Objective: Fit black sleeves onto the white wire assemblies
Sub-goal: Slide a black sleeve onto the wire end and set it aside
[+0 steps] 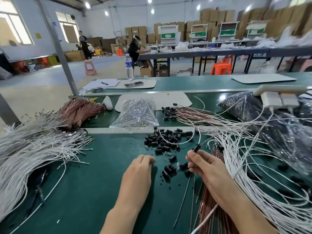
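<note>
1. Work surface: a green bench mat (94,183); the main heap of loose sleeves (164,140) lies at 12 o'clock from the hands; a smaller scatter of the same parts lies between the two hands.
2. Wire stock: a bundle of white wire assemblies (33,149) fans out at 9 o'clock; a tangled mass of white wires (253,166) fills 3 to 5 o'clock; copper-coloured leads (209,208) lie beneath the right forearm at 5 o'clock.
3. Right hand (204,166): thumb and forefinger pinch one black sleeve (196,148) at its lower end; the sleeve projects from the fingertips toward 1 o'clock; the other fingers are curled; a single white wire (199,135) leaves the top of the sleeve toward 12 o'clock.
4. Left hand (140,168): palm down, at 9 o'clock from the right hand; fingers curled, tips on the mat beside the scattered sleeves; the tips are hidden, so whether they hold anything cannot be told.
5. Step in hand, as judged: seating one sleeve on the end of one wire; how far the sleeve has gone on cannot be told.
6. Next move, as judged: steady the wire and slide the sleeve fully home; place the finished assembly clear of the unfitted stock; take a fresh sleeve from the scatter at 3 o'clock of the left hand; keep the neighbouring wires from snagging.
</note>
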The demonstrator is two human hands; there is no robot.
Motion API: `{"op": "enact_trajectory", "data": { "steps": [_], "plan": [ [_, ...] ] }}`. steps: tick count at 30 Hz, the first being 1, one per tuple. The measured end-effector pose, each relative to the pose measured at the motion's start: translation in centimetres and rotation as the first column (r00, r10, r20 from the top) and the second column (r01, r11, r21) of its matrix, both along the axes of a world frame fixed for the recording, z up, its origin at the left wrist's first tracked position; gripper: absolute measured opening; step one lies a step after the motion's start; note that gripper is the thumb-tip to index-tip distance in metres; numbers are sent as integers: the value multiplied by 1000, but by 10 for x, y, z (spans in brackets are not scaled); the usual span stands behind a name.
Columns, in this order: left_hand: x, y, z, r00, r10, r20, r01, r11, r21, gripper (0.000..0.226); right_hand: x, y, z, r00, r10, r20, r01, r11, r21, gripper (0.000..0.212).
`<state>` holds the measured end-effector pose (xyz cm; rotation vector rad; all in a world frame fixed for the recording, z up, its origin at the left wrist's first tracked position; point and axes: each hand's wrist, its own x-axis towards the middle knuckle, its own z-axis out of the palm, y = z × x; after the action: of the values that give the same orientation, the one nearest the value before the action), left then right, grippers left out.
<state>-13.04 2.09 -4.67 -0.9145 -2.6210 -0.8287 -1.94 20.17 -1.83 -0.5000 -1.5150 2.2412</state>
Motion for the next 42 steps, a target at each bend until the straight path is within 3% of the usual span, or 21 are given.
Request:
{"op": "enact_trajectory", "data": {
  "steps": [3,7,9,16,28,42],
  "plan": [
    [5,5,3,996,-56,-73,59,998,39,30,-1,1,-1,1000,0,-7,0,997,-79,35],
    [26,28,9,986,-164,-29,165,938,305,41,-4,3,0,1000,8,-18,-11,980,-197,14],
    [35,45,12,978,-207,-15,195,892,408,38,-5,4,0,1000,14,-19,-18,974,-224,15],
    [45,75,22,868,-356,346,-14,679,734,25,-10,8,-2,998,22,-51,-36,955,-293,19],
    [37,66,24,615,-573,542,-291,474,831,16,-15,9,-4,999,29,-22,-34,948,-315,19],
    [43,69,26,704,-548,453,-196,463,864,23,-22,4,-7,999,24,-48,-38,944,-328,22]
  ]
}}
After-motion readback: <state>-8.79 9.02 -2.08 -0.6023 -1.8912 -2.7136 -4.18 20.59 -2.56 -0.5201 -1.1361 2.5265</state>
